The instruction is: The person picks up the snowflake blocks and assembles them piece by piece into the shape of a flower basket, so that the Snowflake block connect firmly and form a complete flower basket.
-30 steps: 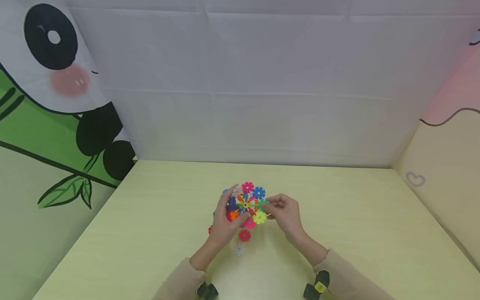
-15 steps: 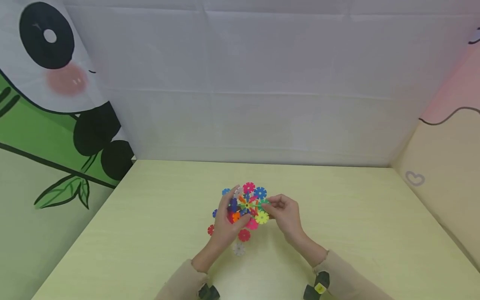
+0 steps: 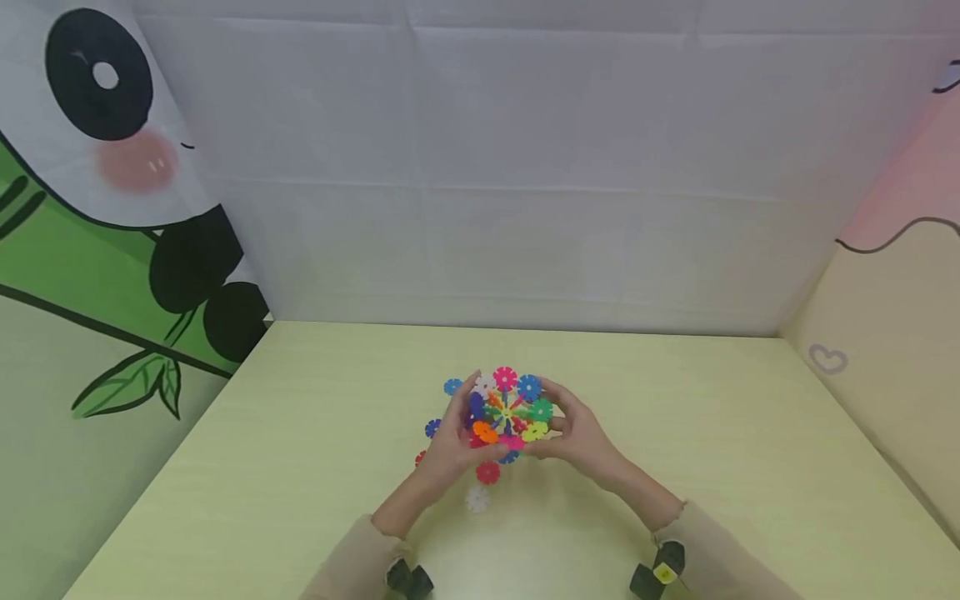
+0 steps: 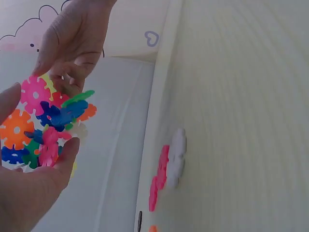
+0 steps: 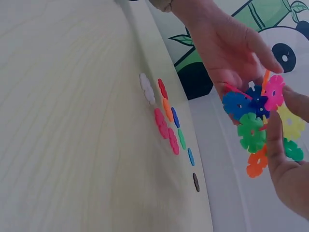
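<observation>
Both hands hold a round ball-like cluster of interlocking snowflake discs (image 3: 506, 414) above the table, in pink, blue, green, yellow, orange and white. My left hand (image 3: 447, 450) grips its left side, with the thumb along the lower front. From the right, my right hand (image 3: 587, 446) holds it, thumb at the lower edge and fingers behind. In the left wrist view, a pink disc (image 4: 35, 95) and an orange disc (image 4: 17, 130) face the camera. A green disc (image 5: 251, 133) shows beside a right-hand finger in the right wrist view. Palms and fingers hide parts of the cluster.
Loose discs lie on the pale table (image 3: 712, 433): a red disc (image 3: 487, 472), a white disc (image 3: 477, 500), a dark blue disc (image 3: 432, 427) and a light blue disc (image 3: 453, 386), among others. A white cloth backdrop (image 3: 525, 167) rises behind the table.
My right hand has gone from pinching the green disc at the cluster's edge to holding the whole right side. The cluster has shifted slightly right and turned a little.
</observation>
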A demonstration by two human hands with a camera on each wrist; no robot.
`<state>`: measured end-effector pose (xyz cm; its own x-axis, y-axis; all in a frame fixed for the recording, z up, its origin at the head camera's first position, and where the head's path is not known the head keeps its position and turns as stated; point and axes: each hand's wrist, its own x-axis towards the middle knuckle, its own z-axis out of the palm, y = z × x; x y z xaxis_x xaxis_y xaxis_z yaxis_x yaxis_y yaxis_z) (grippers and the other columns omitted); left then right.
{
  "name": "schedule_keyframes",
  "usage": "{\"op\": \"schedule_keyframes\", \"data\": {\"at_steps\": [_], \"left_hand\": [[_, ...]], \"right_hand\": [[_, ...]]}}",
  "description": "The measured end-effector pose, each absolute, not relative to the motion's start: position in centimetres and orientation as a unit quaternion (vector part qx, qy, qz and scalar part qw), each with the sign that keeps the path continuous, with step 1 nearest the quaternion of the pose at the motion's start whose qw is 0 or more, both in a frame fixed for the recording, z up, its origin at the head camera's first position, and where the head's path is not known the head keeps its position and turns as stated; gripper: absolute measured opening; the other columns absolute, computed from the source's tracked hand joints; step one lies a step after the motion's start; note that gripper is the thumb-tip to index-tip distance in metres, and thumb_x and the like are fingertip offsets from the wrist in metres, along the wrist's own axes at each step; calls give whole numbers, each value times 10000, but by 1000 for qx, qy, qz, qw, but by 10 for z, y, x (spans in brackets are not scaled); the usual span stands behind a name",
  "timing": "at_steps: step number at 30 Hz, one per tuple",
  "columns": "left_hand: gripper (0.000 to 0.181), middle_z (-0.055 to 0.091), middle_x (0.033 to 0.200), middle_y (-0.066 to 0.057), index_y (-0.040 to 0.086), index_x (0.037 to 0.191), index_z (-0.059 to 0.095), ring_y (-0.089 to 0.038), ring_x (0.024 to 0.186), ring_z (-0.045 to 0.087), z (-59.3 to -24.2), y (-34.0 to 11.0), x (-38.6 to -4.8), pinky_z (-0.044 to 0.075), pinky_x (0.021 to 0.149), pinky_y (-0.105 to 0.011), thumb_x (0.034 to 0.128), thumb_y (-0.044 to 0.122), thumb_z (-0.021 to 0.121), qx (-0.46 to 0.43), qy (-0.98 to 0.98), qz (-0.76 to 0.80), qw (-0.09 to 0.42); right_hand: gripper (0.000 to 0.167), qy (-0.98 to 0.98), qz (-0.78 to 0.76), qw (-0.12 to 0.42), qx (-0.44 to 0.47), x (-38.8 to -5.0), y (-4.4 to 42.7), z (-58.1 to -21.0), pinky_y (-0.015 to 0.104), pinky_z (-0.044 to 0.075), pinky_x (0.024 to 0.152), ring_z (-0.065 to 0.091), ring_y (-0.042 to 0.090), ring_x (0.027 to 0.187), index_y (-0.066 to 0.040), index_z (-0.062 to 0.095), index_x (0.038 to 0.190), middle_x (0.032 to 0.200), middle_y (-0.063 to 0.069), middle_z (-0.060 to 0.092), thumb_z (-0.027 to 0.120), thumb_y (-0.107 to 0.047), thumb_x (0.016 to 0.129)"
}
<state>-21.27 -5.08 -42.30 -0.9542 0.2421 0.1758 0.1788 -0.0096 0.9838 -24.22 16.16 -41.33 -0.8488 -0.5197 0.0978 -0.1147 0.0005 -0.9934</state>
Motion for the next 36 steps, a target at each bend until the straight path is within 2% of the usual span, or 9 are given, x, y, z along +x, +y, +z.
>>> {"op": "schedule_keyframes", "data": {"at_steps": [3, 7, 10, 13, 17, 20, 27, 33, 36], "left_hand": [[905, 394, 1375, -168, 161, 1524, 159, -339, 1245, 411, -423, -53, -212, 443, 957, -429, 834, 96, 741, 152, 748, 646, 21], [896, 441, 1358, -158, 179, 1512, 231, -341, 1219, 441, -423, -53, -211, 424, 955, -515, 805, 182, 782, 142, 810, 569, -20], [902, 451, 1346, -146, 182, 1492, 290, -336, 1224, 430, -423, -51, -211, 437, 935, -521, 763, 224, 818, 130, 838, 528, -51], [893, 477, 1296, -130, 145, 1467, 332, -302, 1167, 457, -421, -49, -213, 480, 887, -469, 736, 224, 838, 131, 846, 513, -67], [868, 496, 1295, -140, 94, 1446, 344, -266, 1042, 510, -419, -47, -219, 531, 766, -332, 735, 167, 838, 150, 831, 535, -43], [858, 480, 1332, -151, 86, 1443, 340, -262, 1012, 525, -418, -45, -222, 536, 711, -270, 740, 123, 832, 160, 816, 555, -16], [830, 465, 1333, -174, 77, 1436, 342, -273, 1026, 526, -420, -26, -239, 535, 744, -278, 755, 88, 816, 143, 813, 564, -5], [804, 475, 1310, -173, 42, 1421, 356, -281, 1017, 539, -427, -3, -259, 537, 759, -310, 756, 58, 808, 116, 798, 591, 6], [808, 503, 1251, -162, 28, 1422, 374, -267, 987, 549, -428, 10, -268, 528, 769, -309, 745, 45, 813, 110, 800, 590, 9]], "right_hand": [[819, 693, -672, 147, -217, -240, 162, -413, 366, 553, 748, 608, 325, 1019, -14, 266, 1467, 1326, 251, 388, 737, 21, 798], [798, 695, -673, 141, -211, -238, 163, -411, 358, 550, 759, 601, 326, 1033, -10, 278, 1460, 1304, 255, 400, 726, 45, 802], [796, 698, -669, 140, -213, -237, 165, -411, 359, 546, 773, 585, 346, 1056, -17, 277, 1463, 1300, 253, 403, 721, 50, 806], [790, 700, -668, 143, -210, -239, 167, -410, 360, 545, 778, 570, 358, 1076, -24, 276, 1467, 1313, 258, 400, 709, 58, 811], [787, 698, -673, 151, -193, -242, 174, -409, 356, 542, 781, 569, 332, 1069, -17, 267, 1468, 1337, 268, 392, 699, 57, 813], [788, 703, -669, 152, -190, -244, 180, -409, 356, 540, 787, 563, 334, 1072, -3, 257, 1468, 1349, 276, 384, 694, 55, 815], [802, 780, -586, 92, -202, -260, 194, -413, 284, 530, 747, 511, 321, 1020, 14, 297, 1455, 1327, 244, 418, 744, 9, 789], [812, 812, -539, 94, -202, -284, 214, -416, 349, 520, 803, 485, 356, 1082, 33, 279, 1459, 1367, 258, 400, 748, -51, 801], [813, 828, -519, 96, -187, -291, 226, -418, 385, 511, 820, 511, 351, 1062, 36, 285, 1456, 1349, 270, 420, 752, -75, 800]]}}
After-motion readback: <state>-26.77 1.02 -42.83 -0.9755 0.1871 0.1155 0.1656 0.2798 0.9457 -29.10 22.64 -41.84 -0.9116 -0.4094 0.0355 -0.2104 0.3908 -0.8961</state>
